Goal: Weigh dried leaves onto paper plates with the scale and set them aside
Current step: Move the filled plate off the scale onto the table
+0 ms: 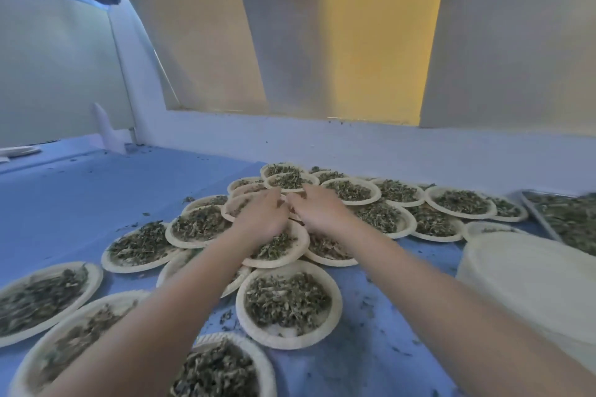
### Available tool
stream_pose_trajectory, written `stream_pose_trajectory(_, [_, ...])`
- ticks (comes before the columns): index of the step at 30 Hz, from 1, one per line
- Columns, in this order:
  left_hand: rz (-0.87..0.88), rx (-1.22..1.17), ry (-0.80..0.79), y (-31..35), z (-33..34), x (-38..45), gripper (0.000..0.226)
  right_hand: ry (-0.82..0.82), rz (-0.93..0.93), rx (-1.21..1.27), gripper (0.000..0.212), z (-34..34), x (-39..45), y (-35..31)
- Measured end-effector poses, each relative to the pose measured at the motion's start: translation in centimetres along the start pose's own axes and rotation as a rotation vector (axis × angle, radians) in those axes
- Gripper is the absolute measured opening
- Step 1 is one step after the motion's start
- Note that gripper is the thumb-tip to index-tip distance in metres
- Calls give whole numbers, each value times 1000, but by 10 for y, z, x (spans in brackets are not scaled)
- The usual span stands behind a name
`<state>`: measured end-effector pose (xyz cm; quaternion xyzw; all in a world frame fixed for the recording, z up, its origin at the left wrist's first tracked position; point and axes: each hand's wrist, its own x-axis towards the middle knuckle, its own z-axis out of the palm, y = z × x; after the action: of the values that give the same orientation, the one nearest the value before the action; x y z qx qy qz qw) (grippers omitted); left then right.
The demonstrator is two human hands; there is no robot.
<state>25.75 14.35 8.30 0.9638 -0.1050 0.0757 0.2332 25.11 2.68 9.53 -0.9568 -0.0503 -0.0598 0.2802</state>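
Note:
Several paper plates heaped with dried green leaves overlap on the blue table, among them a near plate point(288, 304) and a far plate point(292, 181). Both my arms reach forward over the middle of the cluster. My left hand point(261, 216) lies palm down with its fingers stretched onto a plate point(235, 207) at the heap's left. Close beside it, my right hand point(319, 213) lies palm down too, fingertips just short of the far plate. What is under the palms is hidden. No scale is in view.
A tall stack of empty paper plates point(532, 284) stands at the right. Behind it a metal tray point(567, 219) holds loose leaves. Leaf crumbs litter the blue table cover point(80, 203). A white wall ledge point(354, 142) bounds the table's far side.

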Motion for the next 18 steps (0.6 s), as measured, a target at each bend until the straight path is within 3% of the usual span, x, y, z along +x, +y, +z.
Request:
stream_pose_trajectory(7, [137,-195,-40,112,7,-66,28,30,-75,-162,30,-84,-88,28])
stream_pose_trajectory(13, [235,-236,-160,210,42,-88,19,101,47,-181,35,-147,-147,107])
stream_pose_trajectory(15, [224,-229,-171,228,64,-85,24,102,115,-234,35,-158,-164,134])
stream_pose_trajectory(18, [65,-250,-146,232,98,-73,53,111,234,-250,26,-166,-182,172])
